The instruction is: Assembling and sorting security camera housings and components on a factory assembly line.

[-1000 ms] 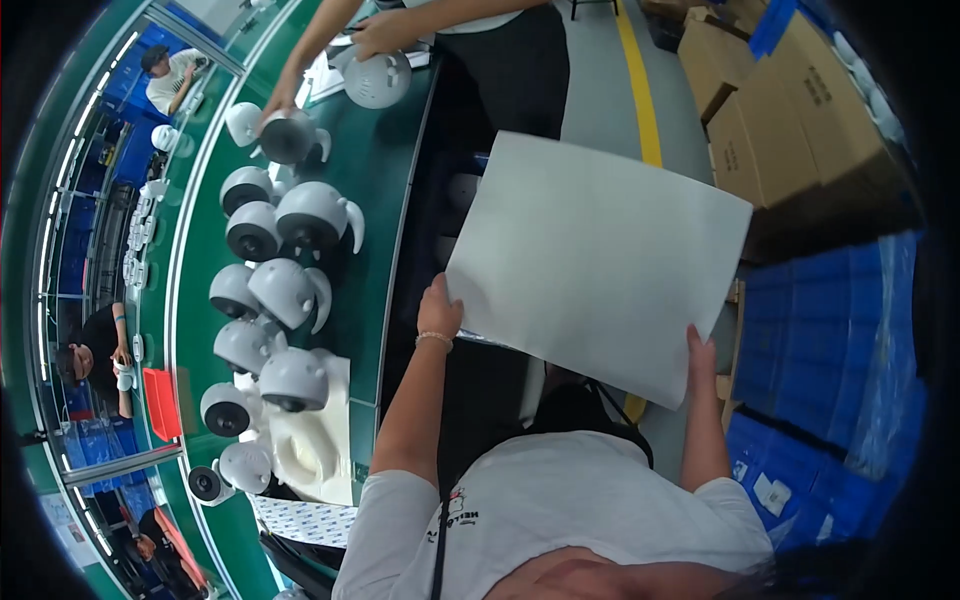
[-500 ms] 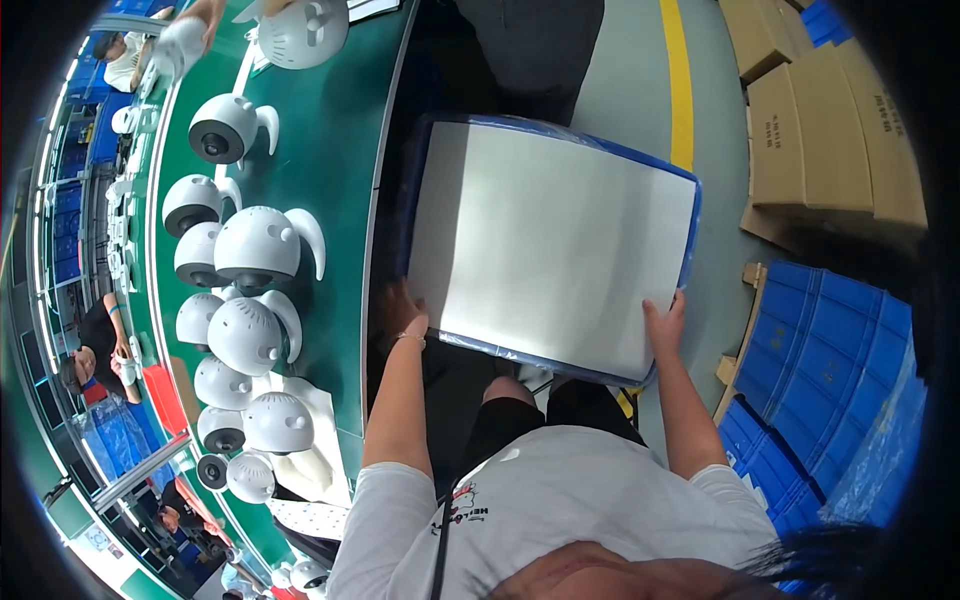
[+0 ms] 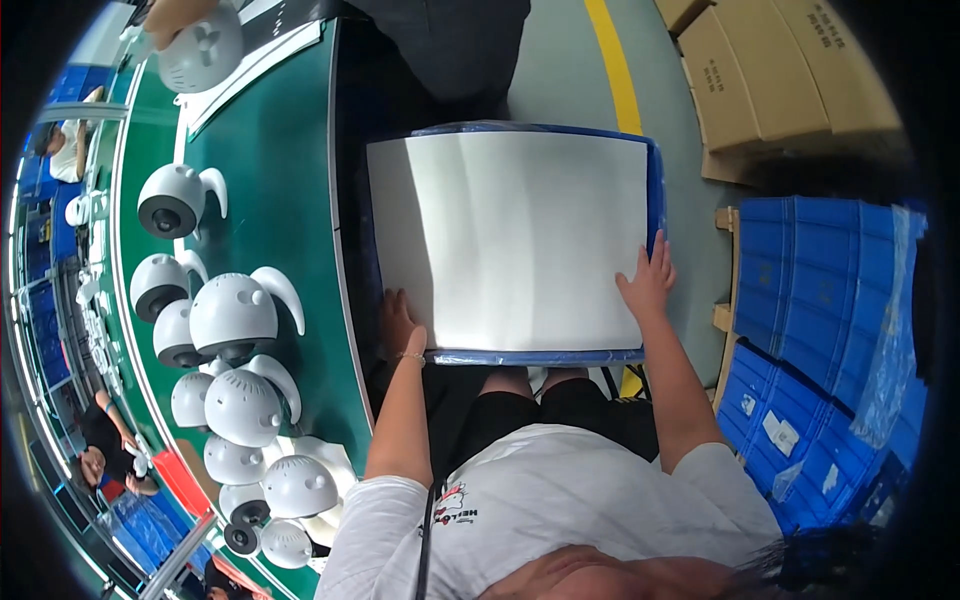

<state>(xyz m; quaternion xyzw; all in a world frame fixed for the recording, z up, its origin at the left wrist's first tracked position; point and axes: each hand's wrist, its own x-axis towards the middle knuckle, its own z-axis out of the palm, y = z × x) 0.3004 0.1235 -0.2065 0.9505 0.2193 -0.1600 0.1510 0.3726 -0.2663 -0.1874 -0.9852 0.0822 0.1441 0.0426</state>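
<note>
A large white sheet (image 3: 520,240) lies over the top of a blue crate (image 3: 657,190), which has clear film along its rim. My left hand (image 3: 400,325) rests at the sheet's near left corner, beside the table edge, its fingers stretched forward in shadow. Along the right side my right hand (image 3: 648,285) touches the sheet with its thumb. Its other fingers are spread over the crate's rim. What lies beneath the sheet is hidden.
On the left, a green table (image 3: 265,180) bears several white dome cameras (image 3: 235,312). Another person's hand (image 3: 178,18) holds one at the far end. Stacked blue crates (image 3: 800,270) and cardboard boxes (image 3: 760,75) stand right. A person in dark clothes (image 3: 440,45) is beyond the crate.
The crate and sheet now sit straighter in view and further left. My right hand has moved forward along the right side, its fingers more spread. My left hand stays near the same corner.
</note>
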